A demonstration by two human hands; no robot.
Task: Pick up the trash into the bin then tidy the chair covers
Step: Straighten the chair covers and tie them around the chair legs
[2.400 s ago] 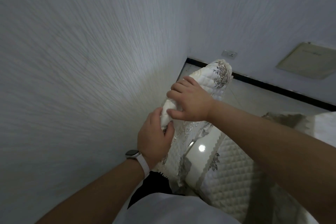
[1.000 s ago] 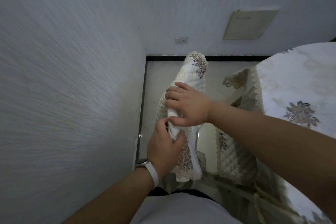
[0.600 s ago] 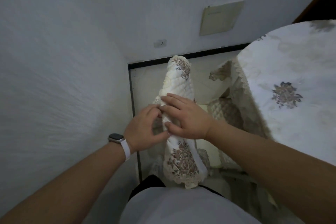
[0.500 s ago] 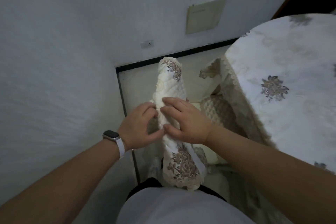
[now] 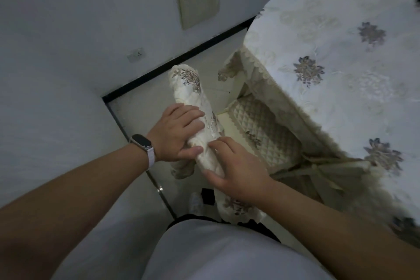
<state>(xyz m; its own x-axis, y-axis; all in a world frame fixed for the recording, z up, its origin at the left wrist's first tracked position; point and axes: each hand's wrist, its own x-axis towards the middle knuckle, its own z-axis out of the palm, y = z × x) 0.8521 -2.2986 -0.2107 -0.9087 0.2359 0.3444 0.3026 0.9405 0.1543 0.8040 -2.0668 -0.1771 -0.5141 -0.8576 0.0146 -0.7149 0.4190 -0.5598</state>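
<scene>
Both hands clasp the draped chair back in a corner of the room.

The cream quilted chair cover (image 5: 188,85) with grey-brown flower embroidery lies over the top of the chair back, running from near the dark skirting towards the person's waist, close beside the pale textured wall (image 5: 56,63). The left hand (image 5: 176,130) (a dark-faced band with a white strap (image 5: 143,143) on its wrist) curls its fingers over the ridge of the chair cover, thumb pressed in from the near side, so it grips the fabric. Just beside it, the right hand (image 5: 236,170) holds the same ridge, bent fingers on top and thumb spread along the near edge. To the right sit a matching quilted seat cushion (image 5: 263,129) and a round table under a white flowered cloth (image 5: 341,63).
</scene>
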